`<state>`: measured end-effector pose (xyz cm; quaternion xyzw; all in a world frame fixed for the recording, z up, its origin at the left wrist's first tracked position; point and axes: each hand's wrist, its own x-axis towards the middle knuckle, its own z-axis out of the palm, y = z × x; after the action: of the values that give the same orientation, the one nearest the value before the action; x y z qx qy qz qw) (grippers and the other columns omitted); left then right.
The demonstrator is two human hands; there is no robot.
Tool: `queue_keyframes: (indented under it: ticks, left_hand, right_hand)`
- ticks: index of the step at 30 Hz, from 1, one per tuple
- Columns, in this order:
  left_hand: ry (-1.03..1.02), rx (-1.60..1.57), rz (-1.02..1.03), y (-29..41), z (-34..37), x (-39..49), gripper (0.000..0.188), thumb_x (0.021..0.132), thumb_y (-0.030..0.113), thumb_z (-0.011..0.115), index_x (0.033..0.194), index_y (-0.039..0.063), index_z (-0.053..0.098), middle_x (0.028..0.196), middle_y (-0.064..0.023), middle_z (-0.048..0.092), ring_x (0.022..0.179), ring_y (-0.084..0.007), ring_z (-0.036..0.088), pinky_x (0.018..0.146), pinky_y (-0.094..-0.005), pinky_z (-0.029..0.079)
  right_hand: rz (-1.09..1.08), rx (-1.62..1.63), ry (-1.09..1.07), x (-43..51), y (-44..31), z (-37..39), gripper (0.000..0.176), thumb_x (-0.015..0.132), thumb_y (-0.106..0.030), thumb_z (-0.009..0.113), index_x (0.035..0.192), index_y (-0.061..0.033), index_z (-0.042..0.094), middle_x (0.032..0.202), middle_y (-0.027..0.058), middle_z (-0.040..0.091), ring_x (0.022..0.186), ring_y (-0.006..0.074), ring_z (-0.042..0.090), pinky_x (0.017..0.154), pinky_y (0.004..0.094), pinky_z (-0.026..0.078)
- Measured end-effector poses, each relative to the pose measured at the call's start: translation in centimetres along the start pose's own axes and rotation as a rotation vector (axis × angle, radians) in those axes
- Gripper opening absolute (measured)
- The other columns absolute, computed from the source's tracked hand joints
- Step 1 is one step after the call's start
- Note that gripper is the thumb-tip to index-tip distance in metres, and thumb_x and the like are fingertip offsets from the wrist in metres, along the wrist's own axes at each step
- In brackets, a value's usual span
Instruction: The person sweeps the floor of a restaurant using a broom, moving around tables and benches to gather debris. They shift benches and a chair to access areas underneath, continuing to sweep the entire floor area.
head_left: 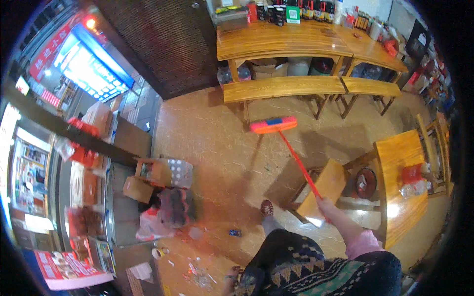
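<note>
My right hand (326,210) is shut around the red handle (298,161) of a broom, beside a wooden bench. Away from me, at the far end of the handle, the broom head (274,125) is pink and orange with a blue patch. It is out over the tiled floor in front of a long bench; whether it touches the floor I cannot tell. My left hand (233,274) hangs low at my side, partly hidden by my patterned clothing, and its fingers are unclear. Litter (200,275) lies scattered on the floor near it, with a small dark packet (235,232) farther forward.
A short bench (326,188) and a wooden table (403,207) stand close on my right. At the back is a long bench (285,88) before a table (281,37) with bottles. Cartons (137,188) and bags (157,224) sit at left, near the doorway.
</note>
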<state>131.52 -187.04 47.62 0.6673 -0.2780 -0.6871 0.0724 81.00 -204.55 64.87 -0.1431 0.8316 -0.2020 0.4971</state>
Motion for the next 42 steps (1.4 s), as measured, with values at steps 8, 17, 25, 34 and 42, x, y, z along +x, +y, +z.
queue_keyframes:
  ticks: [8, 17, 25, 34, 42]
  left_hand:
    - [-0.174, 0.286, -0.13, 23.5, 8.1, -1.3, 0.022, 0.078, 0.012, 0.045, 0.097, 0.001, 0.046, 0.09, -0.0084, 0.054, 0.083, -0.0145, 0.051, 0.075, -0.0244, 0.039]
    - [-0.369, 0.133, -0.167, 29.2, 2.7, 9.1, 0.023, 0.08, 0.013, 0.041, 0.098, -0.001, 0.045, 0.09, -0.0114, 0.054, 0.079, -0.0171, 0.054, 0.07, -0.0257, 0.042]
    - [-0.542, 0.351, -0.038, 42.5, -0.5, 22.0, 0.018, 0.081, 0.013, 0.041, 0.092, 0.001, 0.048, 0.08, -0.011, 0.057, 0.069, -0.0166, 0.054, 0.06, -0.0238, 0.042]
    - [-0.688, 0.402, -0.054, 52.3, -5.2, 27.7, 0.014, 0.081, 0.008, 0.039, 0.089, 0.002, 0.049, 0.078, -0.0108, 0.057, 0.065, -0.0146, 0.054, 0.06, -0.0238, 0.043]
    - [-0.771, 0.604, 0.079, 55.8, -2.1, 31.0, 0.016, 0.079, 0.004, 0.038, 0.089, 0.0, 0.049, 0.078, -0.0111, 0.057, 0.066, -0.0156, 0.054, 0.061, -0.0233, 0.043]
  right_hand:
    - [-0.227, 0.032, 0.092, 30.3, -23.3, 5.1, 0.042, 0.077, -0.042, 0.04, 0.064, -0.0025, 0.046, 0.049, 0.008, 0.043, 0.041, 0.0191, 0.043, 0.038, 0.0341, 0.032]
    - [0.16, -0.198, 0.204, 34.0, -5.2, 11.6, 0.056, 0.075, -0.049, 0.036, 0.08, 0.0044, 0.049, 0.066, 0.0182, 0.054, 0.06, 0.0271, 0.054, 0.053, 0.0399, 0.041]
    - [0.591, -0.045, 0.071, -7.8, 5.4, 14.5, 0.046, 0.075, -0.046, 0.041, 0.069, -0.0016, 0.054, 0.053, 0.0117, 0.05, 0.051, 0.0218, 0.051, 0.05, 0.0337, 0.04]
    - [0.656, 0.271, 0.247, -0.7, -14.3, 19.2, 0.041, 0.077, -0.041, 0.04, 0.068, -0.0025, 0.05, 0.053, 0.0055, 0.046, 0.043, 0.0145, 0.043, 0.04, 0.0274, 0.035]
    - [0.915, 1.006, -0.054, 7.0, -20.1, 23.3, 0.033, 0.074, -0.036, 0.048, 0.072, -0.0028, 0.052, 0.054, 0.0073, 0.049, 0.043, 0.018, 0.046, 0.037, 0.0296, 0.035]
